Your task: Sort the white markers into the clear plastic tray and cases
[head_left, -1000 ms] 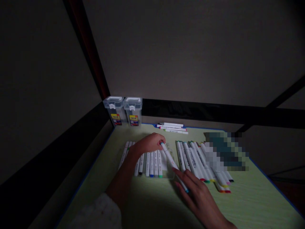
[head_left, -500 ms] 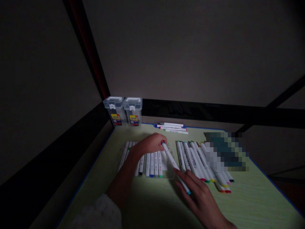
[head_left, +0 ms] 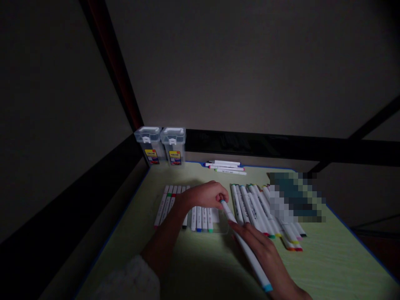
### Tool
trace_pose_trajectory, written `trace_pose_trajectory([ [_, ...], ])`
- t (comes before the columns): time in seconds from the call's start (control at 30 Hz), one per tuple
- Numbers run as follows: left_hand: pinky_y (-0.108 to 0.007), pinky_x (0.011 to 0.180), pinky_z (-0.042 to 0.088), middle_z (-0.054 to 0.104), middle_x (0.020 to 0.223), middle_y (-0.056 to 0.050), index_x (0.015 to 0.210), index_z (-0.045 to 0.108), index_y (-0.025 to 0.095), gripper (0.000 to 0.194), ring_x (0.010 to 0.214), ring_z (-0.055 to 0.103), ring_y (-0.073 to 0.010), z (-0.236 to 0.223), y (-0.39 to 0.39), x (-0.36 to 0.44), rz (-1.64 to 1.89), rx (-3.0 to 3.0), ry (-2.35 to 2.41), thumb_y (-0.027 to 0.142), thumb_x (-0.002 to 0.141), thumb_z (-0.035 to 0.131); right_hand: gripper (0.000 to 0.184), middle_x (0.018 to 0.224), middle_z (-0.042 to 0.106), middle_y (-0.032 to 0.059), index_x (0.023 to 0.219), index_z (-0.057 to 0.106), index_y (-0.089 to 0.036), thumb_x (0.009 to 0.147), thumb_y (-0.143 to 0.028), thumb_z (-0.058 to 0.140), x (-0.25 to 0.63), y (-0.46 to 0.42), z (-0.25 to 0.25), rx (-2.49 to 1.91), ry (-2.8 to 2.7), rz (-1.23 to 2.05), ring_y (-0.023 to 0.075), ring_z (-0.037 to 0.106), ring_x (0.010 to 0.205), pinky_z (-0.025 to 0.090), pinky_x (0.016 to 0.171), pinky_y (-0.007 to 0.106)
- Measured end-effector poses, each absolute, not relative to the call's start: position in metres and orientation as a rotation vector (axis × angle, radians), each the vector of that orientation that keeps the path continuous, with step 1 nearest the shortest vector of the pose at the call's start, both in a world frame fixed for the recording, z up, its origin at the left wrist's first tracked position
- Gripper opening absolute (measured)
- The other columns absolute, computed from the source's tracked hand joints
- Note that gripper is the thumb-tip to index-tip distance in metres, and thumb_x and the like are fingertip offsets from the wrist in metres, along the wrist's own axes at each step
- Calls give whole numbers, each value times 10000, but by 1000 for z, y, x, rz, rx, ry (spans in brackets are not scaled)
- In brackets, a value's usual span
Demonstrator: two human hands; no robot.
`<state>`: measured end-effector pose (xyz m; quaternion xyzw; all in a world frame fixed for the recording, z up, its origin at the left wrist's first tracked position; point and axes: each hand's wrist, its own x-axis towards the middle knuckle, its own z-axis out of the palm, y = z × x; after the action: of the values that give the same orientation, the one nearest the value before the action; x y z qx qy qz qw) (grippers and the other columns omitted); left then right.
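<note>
Both hands are grasping one white marker with light-blue ends (head_left: pixel 250 256). The left hand (head_left: pixel 206 194) is pinching its far end, knuckles curling over the tip, and the right hand (head_left: pixel 265 252) is holding it partway along, fingertips pressing on the barrel, the thumb mostly hiding behind it. The marker is lying between the hands, its long axis slanting from the left fingers down and rightward towards the person, the near end jutting past the right fingers. It is pointing across the line of the row beside it, rather than running parallel.

Just left of the marker, a clear tray (head_left: pixel 218 233) is holding a row of markers (head_left: pixel 204 218), with the left forearm crossing above them. The left hand is hovering nearer this tray; the right is resting closer to the loose pile of markers (head_left: pixel 250 208) on the other side. Farther out, a few markers (head_left: pixel 228 163) are lying crosswise near the table's (head_left: pixel 331 258) far edge, and two lidded plastic boxes (head_left: pixel 151 146) are standing at the far left corner.
</note>
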<state>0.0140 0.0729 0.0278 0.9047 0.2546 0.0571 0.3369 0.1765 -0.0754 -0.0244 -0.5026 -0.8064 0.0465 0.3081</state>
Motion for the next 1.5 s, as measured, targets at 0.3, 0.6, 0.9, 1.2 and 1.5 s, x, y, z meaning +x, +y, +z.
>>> trace_pose_trajectory([
  [0.3, -198, 633, 398, 621, 736, -10, 835, 643, 131, 197, 691, 548, -116, 38, 69, 18, 90, 2352, 624, 107, 640, 631, 403, 751, 598, 28, 1207, 477, -245, 846, -141, 333, 182, -76, -22, -1150, -2008, 92, 160, 601, 703, 489, 600, 248],
  [0.6, -200, 646, 412, 633, 879, -56, 901, 608, 106, 257, 760, 564, -126, 26, 74, 16, 116, 2300, 691, 189, 659, 640, 372, 822, 565, 34, 1183, 449, -260, 844, -141, 350, 200, -83, -28, -1440, -1855, -173, 178, 573, 724, 446, 581, 288],
  [0.9, -201, 649, 408, 640, 859, -42, 896, 615, 133, 233, 781, 572, -131, 29, 72, 16, 113, 2298, 777, 204, 674, 621, 176, 823, 537, 84, 847, 503, -188, 845, -293, 362, 200, -71, -1, -1448, -1582, -183, 218, 524, 777, 428, 652, 370],
  [1.2, -221, 666, 426, 639, 910, -73, 966, 605, 119, 300, 802, 577, -150, 27, 74, 13, 92, 2265, 787, 248, 695, 588, 275, 642, 558, 40, 829, 512, -159, 847, -388, 360, 212, -73, -4, -1645, -1453, -188, 123, 478, 445, 361, 408, 241],
  [1.5, -232, 683, 434, 626, 933, -51, 978, 591, 146, 322, 812, 573, -151, 16, 80, 6, 141, 2248, 816, 300, 696, 577, 368, 530, 520, -7, 884, 566, -146, 823, -475, 413, 221, -67, 1, -1786, -1583, -68, 109, 452, 398, 357, 405, 215],
])
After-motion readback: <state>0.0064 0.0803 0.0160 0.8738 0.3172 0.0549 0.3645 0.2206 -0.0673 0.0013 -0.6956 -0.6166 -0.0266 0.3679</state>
